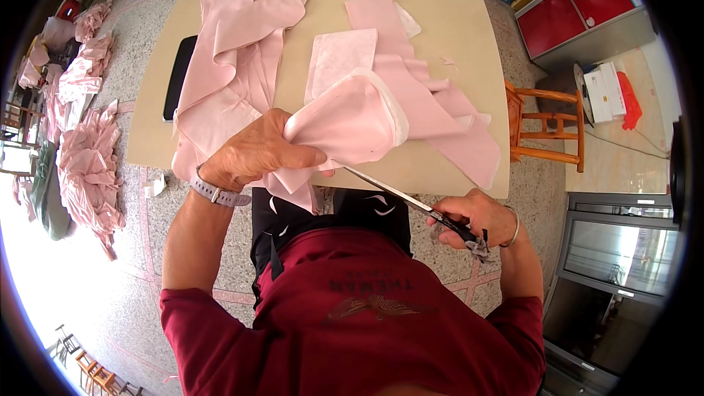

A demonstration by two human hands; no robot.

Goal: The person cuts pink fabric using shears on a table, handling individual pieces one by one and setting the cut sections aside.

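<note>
Both hands at work over the near counter edge. Left hand (257, 150) clenched on a folded, rounded piece of pink cloth (352, 121), soft and matte, with a thicker white layer showing along its curved rim; grey watch strap (218, 194) round that wrist. Right hand (480, 218) closed through the handles of long scissors (400, 196), thin bracelet on the wrist. Steel blades narrow and straight, slanting up-left, tip just under the held cloth near the left thumb; whether the blades are parted or biting the cloth, cannot tell. Handles mostly hidden by fingers and what looks like a rag wrapping.

Beyond the hands, a pale beige counter (440, 0), smooth, with rounded corners. On it long pink strips (242, 37) draped in loose folds to the left, a flat square white-pink patch (339, 59) in the middle, wider pink bands (447, 114) trailing off the near right edge. A dark flat phone (178, 77) near the left edge, partly under cloth. Bare counter at the far right and centre top.

Red shirt filling the lower frame, hiding the lap. On the speckled floor, left, heaps of crumpled pink offcuts (88, 169), blurred toward the rim. Right of the counter, a wooden stool (546, 128), a red cabinet (579, 11) beyond, floor open between them.
</note>
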